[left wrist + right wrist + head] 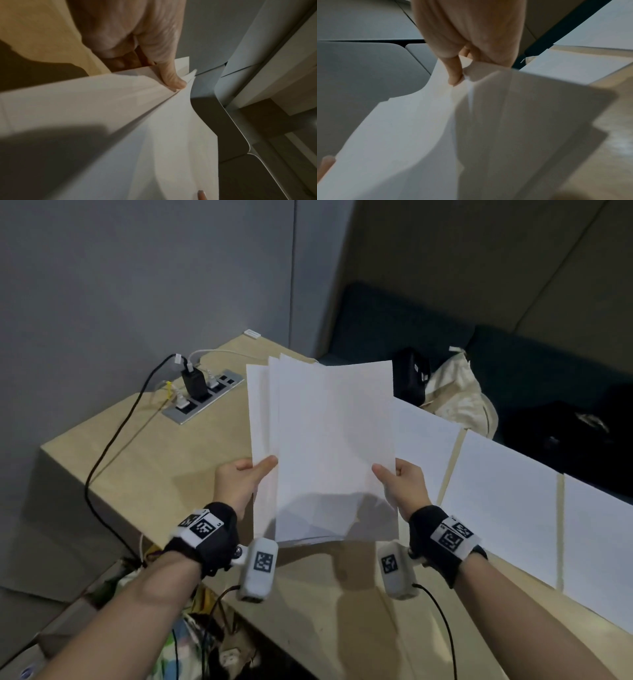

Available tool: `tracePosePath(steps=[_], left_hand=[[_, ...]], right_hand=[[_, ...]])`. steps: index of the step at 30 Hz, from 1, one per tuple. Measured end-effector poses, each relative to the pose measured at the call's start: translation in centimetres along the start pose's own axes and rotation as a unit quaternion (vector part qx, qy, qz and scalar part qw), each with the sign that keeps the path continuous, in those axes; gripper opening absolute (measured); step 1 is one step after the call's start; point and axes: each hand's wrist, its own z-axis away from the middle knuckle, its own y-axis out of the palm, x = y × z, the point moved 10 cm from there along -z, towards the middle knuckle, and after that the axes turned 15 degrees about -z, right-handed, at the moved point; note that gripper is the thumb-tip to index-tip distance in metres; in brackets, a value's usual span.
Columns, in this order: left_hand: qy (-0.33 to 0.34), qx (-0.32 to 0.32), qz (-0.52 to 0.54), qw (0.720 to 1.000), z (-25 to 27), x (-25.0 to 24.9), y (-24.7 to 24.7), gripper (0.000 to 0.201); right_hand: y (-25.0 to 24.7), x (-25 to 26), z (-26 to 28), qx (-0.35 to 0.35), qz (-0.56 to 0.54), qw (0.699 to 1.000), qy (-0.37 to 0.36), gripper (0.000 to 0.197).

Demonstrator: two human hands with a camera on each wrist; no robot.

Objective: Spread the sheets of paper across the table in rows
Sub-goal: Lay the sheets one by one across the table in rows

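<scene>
A fanned stack of white paper sheets (325,446) is held up above the wooden table (191,460). My left hand (245,477) pinches the stack's left edge, thumb on top; the left wrist view shows that thumb pressed on the stack (120,121). My right hand (399,479) pinches the right edge, and in the right wrist view the top sheet (406,128) curls away from the ones below. Three sheets lie flat in a row along the table's right side: one (423,440), another (496,501) and a third (603,546).
A power strip (203,397) with plugged chargers and cables sits at the table's far left. Beyond the right edge, a dark sofa (548,364) holds a cream bag (459,395) and black items. Clutter and cables lie below the table's near edge.
</scene>
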Motion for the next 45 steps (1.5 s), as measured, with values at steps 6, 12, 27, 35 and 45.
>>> tracePosePath(steps=[6, 12, 27, 35, 45], left_hand=[[0.017, -0.008, -0.036, 0.999, 0.9, 0.2, -0.9, 0.045], [-0.003, -0.052, -0.250, 0.967, -1.6, 5.0, -6.9, 0.037], [0.058, 0.028, -0.559, 0.827, 1.0, 3.4, -2.2, 0.074], [0.022, 0.190, -0.611, 0.768, 0.7, 7.3, -0.2, 0.101], [0.020, 0.206, -0.596, 0.776, -0.3, 7.3, -0.1, 0.105]], right_hand=[[-4.5, -0.3, 1.6, -0.087, -0.053, 0.995, -0.018, 0.019], [-9.2, -1.2, 3.0, -0.172, -0.151, 0.973, -0.010, 0.031], [-11.3, -3.1, 4.6, -0.232, -0.184, 0.955, 0.007, 0.018], [-12.5, -2.1, 5.0, -0.243, -0.184, 0.952, -0.010, 0.014], [-14.5, -3.0, 6.6, -0.259, -0.175, 0.950, 0.008, 0.025]])
